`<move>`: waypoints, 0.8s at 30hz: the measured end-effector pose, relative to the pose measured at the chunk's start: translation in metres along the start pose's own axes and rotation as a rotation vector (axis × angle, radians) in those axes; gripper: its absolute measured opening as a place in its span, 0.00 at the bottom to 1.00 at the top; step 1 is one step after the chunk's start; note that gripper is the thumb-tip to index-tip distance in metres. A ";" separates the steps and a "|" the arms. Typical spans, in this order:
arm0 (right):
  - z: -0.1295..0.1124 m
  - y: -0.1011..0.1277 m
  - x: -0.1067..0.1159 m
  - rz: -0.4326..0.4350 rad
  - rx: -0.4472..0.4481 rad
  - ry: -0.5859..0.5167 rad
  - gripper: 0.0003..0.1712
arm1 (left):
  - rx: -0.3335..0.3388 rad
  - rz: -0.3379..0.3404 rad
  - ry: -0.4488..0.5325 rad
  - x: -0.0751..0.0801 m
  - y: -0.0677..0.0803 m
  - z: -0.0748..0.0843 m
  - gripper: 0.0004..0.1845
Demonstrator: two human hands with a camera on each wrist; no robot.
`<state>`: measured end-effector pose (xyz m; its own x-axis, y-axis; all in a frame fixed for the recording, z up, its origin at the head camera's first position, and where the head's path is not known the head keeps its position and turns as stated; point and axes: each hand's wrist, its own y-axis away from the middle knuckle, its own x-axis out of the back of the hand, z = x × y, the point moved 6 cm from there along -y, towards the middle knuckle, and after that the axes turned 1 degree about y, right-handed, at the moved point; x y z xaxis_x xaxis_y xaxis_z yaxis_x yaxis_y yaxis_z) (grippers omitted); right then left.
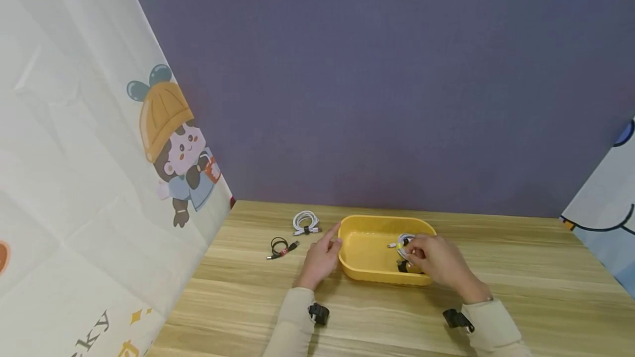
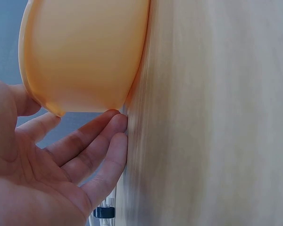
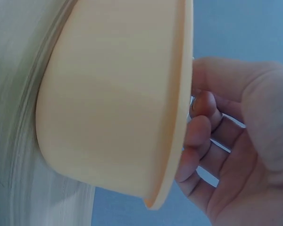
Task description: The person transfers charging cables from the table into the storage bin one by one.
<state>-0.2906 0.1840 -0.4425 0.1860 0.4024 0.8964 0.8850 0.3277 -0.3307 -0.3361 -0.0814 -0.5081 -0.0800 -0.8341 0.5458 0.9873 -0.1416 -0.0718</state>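
A yellow plastic bin (image 1: 366, 252) stands on the wooden table. My left hand (image 1: 319, 261) rests against its left end, fingers loosely extended along the outer wall and at the rim, as the left wrist view shows. Reaching over the right end of the bin, my right hand (image 1: 442, 262) pinches a coiled white cable (image 1: 402, 245) with a yellow tie. Below that coil lies a small black item (image 1: 402, 266), partly covered by the right hand. In the right wrist view the bin wall (image 3: 113, 103) hides the fingertips.
Left of the bin, a coiled white cable with a black tie (image 1: 306, 223) lies towards the back of the table (image 1: 238, 291). Nearer is a short black cable with a red tie (image 1: 283, 249). A dark panel (image 1: 377, 98) rises behind the table.
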 end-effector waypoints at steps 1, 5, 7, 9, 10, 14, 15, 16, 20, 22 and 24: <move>-0.001 0.000 -0.001 -0.002 0.000 0.001 0.05 | 0.004 -0.002 0.000 0.000 0.000 0.000 0.25; -0.002 0.000 -0.007 -0.010 0.001 0.001 0.07 | 0.004 -0.002 -0.009 0.001 0.000 0.000 0.25; -0.003 0.000 -0.009 -0.006 0.001 -0.004 0.08 | 0.006 -0.002 -0.011 0.001 0.000 0.000 0.25; -0.003 0.000 -0.011 -0.009 -0.004 -0.011 0.09 | 0.007 0.001 -0.012 0.001 0.000 -0.001 0.25; -0.004 0.000 -0.011 -0.014 -0.010 -0.016 0.08 | 0.005 0.003 -0.010 0.001 0.000 -0.001 0.25; -0.007 -0.001 -0.014 -0.030 -0.025 -0.026 0.07 | 0.005 0.005 -0.006 0.002 0.000 -0.002 0.25; -0.008 -0.001 -0.014 -0.032 -0.027 -0.026 0.07 | 0.005 0.005 -0.003 0.002 0.000 -0.003 0.25; -0.009 -0.001 -0.014 -0.033 -0.027 -0.028 0.06 | 0.004 0.006 -0.002 0.003 0.000 -0.003 0.25; -0.012 -0.003 -0.016 -0.038 -0.026 -0.031 0.04 | 0.003 0.004 -0.001 0.004 0.000 -0.003 0.25; -0.013 -0.003 -0.017 -0.046 -0.029 -0.031 0.04 | 0.003 0.005 0.002 0.004 0.000 -0.003 0.25; -0.013 -0.004 -0.019 -0.059 -0.038 -0.034 0.03 | 0.004 0.007 0.003 0.004 0.000 -0.004 0.25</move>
<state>-0.2917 0.1639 -0.4544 0.1191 0.4127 0.9030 0.9095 0.3196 -0.2660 -0.3373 -0.0863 -0.5090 -0.0737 -0.8366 0.5428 0.9884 -0.1337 -0.0720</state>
